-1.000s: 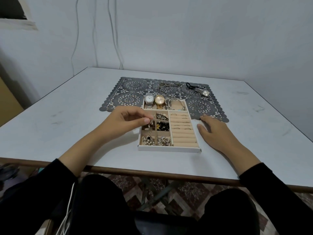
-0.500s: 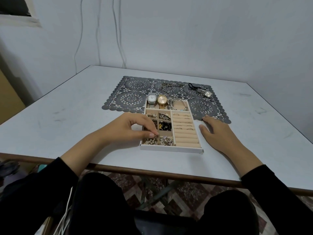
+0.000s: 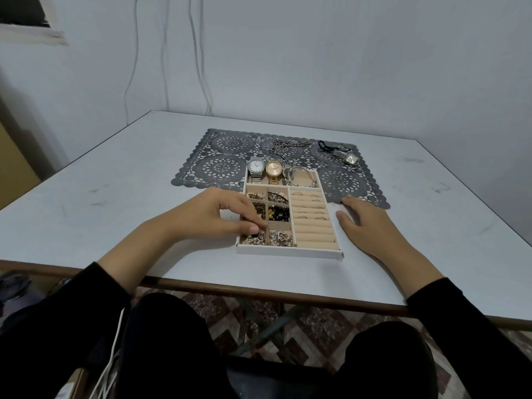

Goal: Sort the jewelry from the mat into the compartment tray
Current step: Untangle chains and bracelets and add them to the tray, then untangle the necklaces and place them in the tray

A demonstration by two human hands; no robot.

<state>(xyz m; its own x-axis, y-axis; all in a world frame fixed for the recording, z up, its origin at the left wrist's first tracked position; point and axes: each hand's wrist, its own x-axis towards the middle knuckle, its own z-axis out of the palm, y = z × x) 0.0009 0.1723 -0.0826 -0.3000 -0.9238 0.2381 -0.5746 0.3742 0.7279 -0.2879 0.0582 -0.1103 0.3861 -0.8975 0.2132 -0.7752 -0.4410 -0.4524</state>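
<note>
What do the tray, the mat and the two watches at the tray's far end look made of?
Tray: white card-like outer wall, matte beige fabric-looking lining, perhaps velvet. Mat: dark grey openwork sheet lying flat, probably plastic or vinyl; unsure. Silver watch and gold watch: shiny metal cases and link bands, going by the glints.

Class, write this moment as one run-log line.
left hand: fingers curled in near-left compartment of tray, grip unclear | right hand: flat on table beside tray | on mat: chain, watch
</note>
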